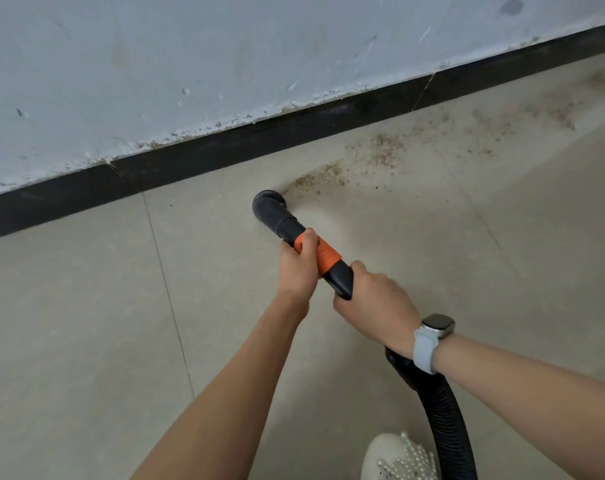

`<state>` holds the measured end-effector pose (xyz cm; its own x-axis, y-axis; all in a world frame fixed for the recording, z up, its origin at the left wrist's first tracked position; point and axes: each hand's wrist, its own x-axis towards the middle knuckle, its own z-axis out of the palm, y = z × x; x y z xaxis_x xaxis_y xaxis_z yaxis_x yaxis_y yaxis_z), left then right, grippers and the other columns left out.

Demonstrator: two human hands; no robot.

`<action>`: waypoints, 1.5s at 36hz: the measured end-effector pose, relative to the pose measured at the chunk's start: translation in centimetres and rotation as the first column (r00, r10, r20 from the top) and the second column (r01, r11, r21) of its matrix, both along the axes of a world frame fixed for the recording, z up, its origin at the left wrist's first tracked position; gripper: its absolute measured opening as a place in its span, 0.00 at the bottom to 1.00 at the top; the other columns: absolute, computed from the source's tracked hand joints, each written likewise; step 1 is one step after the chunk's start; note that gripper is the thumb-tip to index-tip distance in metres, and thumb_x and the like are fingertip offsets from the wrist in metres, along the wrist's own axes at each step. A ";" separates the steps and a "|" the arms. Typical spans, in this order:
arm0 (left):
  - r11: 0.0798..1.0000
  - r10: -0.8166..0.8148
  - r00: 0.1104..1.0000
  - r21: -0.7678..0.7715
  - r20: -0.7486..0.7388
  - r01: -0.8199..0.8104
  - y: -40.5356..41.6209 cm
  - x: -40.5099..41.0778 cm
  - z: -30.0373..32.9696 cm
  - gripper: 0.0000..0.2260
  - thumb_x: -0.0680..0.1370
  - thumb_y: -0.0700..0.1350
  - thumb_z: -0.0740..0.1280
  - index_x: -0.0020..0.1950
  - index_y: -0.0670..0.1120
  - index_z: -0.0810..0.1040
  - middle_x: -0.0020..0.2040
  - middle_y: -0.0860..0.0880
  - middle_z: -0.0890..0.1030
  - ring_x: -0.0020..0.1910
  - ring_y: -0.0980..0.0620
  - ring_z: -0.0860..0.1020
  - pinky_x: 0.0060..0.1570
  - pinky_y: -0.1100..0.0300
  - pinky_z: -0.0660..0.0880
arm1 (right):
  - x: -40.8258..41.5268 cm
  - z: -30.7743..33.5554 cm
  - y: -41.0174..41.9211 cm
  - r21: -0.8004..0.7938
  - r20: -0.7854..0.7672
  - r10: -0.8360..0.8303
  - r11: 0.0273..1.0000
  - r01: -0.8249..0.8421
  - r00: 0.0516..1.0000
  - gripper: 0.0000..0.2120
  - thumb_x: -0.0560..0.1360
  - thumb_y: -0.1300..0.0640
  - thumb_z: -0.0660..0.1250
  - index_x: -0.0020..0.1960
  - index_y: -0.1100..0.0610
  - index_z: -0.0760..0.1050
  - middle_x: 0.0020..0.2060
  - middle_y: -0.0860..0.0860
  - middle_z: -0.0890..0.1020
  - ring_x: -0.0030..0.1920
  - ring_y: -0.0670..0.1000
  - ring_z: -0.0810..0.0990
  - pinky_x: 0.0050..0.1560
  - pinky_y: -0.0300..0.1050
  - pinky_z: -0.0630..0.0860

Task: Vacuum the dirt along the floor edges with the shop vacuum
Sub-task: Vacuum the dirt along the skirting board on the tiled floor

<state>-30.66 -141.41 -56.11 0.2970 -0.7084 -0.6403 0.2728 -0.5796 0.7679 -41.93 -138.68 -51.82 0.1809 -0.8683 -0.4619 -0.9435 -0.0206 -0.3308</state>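
A black vacuum wand (280, 220) with an orange collar (325, 254) points down at the tiled floor, and its round nozzle (268, 201) sits at the left end of a patch of brown dirt (316, 178). My left hand (299, 265) grips the wand at the orange collar. My right hand (375, 299) grips the wand's rear end, just behind the left. The ribbed black hose (443, 410) runs from under my right wrist down to the bottom edge. More dirt (384, 148) is scattered to the right along the black baseboard (225, 150).
A scuffed grey wall (190, 64) rises above the baseboard. Beige floor tiles (86, 323) with thin grout lines spread left and toward me. My white shoe (394, 459) shows at the bottom, next to the hose. A watch (436, 327) sits on my right wrist.
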 end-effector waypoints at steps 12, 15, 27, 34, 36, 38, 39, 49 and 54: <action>0.987 -0.162 0.985 0.014 -0.056 0.163 -3.1 -1.9 1.1 0.17 0.81 0.51 0.60 0.62 0.40 0.68 0.51 0.45 0.74 0.47 0.50 0.77 0.39 0.57 0.79 | -1.7 -0.1 -1.6 0.033 0.018 -0.214 0.977 0.213 0.977 0.08 0.76 0.53 0.62 0.49 0.56 0.65 0.34 0.50 0.73 0.36 0.57 0.74 0.37 0.46 0.70; 0.988 -0.151 0.988 0.030 -0.034 0.152 -2.9 -1.9 1.5 0.17 0.81 0.51 0.60 0.62 0.39 0.67 0.49 0.46 0.73 0.42 0.53 0.75 0.34 0.60 0.77 | -1.7 -0.2 -1.8 0.111 0.085 -0.242 0.966 0.232 0.967 0.07 0.74 0.53 0.62 0.49 0.56 0.67 0.37 0.53 0.77 0.36 0.58 0.78 0.39 0.51 0.78; 0.996 0.068 0.996 0.062 0.059 -0.071 2.5 4.8 -0.1 0.15 0.80 0.50 0.61 0.60 0.40 0.68 0.47 0.47 0.74 0.44 0.52 0.75 0.42 0.56 0.79 | 3.5 -1.1 -0.2 0.224 0.138 -0.007 0.974 -0.024 0.990 0.06 0.73 0.55 0.62 0.47 0.55 0.68 0.36 0.52 0.77 0.37 0.57 0.79 0.40 0.48 0.77; 0.998 0.056 0.997 0.029 0.060 -0.058 1.1 6.9 0.5 0.11 0.80 0.49 0.61 0.53 0.41 0.69 0.45 0.47 0.73 0.41 0.52 0.74 0.42 0.56 0.78 | 5.5 -0.9 -1.5 0.123 0.096 0.067 0.989 -0.078 0.993 0.06 0.74 0.54 0.62 0.46 0.54 0.66 0.34 0.50 0.76 0.32 0.53 0.74 0.34 0.45 0.69; 0.997 0.069 0.996 0.027 0.060 -0.071 0.4 7.9 0.7 0.09 0.81 0.49 0.61 0.51 0.43 0.69 0.43 0.48 0.74 0.42 0.52 0.75 0.42 0.57 0.78 | 6.5 -0.9 -2.2 0.124 0.113 0.078 0.988 -0.092 0.991 0.06 0.74 0.54 0.62 0.46 0.54 0.66 0.35 0.51 0.76 0.33 0.53 0.74 0.34 0.45 0.70; 0.996 0.079 0.995 0.038 0.066 -0.082 -0.1 9.1 0.7 0.10 0.81 0.50 0.61 0.52 0.43 0.69 0.44 0.48 0.74 0.45 0.50 0.76 0.42 0.57 0.78 | 7.7 -0.9 -2.9 0.129 0.124 0.085 0.987 -0.101 0.989 0.06 0.73 0.54 0.62 0.46 0.54 0.66 0.35 0.51 0.75 0.32 0.53 0.74 0.33 0.45 0.69; 0.996 0.079 0.994 0.043 0.076 -0.083 -0.3 9.7 0.7 0.10 0.81 0.50 0.61 0.53 0.43 0.69 0.45 0.47 0.74 0.46 0.50 0.76 0.43 0.57 0.78 | 8.2 -0.9 -3.1 0.131 0.129 0.086 0.986 -0.103 0.988 0.06 0.73 0.54 0.62 0.46 0.54 0.66 0.35 0.51 0.75 0.32 0.53 0.74 0.32 0.44 0.69; 0.991 0.114 0.984 0.052 0.136 -0.122 -2.0 13.8 0.2 0.12 0.81 0.52 0.61 0.54 0.43 0.67 0.45 0.48 0.73 0.42 0.53 0.75 0.43 0.58 0.79 | 12.5 -1.2 -5.0 0.156 0.202 0.103 0.978 -0.135 0.974 0.06 0.73 0.55 0.63 0.45 0.54 0.66 0.34 0.51 0.76 0.28 0.52 0.74 0.29 0.42 0.68; 0.990 0.125 0.987 0.052 0.104 -0.130 -2.2 12.9 0.7 0.09 0.81 0.50 0.61 0.49 0.45 0.68 0.45 0.49 0.72 0.43 0.53 0.75 0.42 0.58 0.79 | 11.6 -1.0 -5.3 0.159 0.176 0.093 0.980 -0.121 0.980 0.09 0.72 0.55 0.63 0.39 0.51 0.62 0.33 0.51 0.76 0.29 0.53 0.74 0.30 0.42 0.68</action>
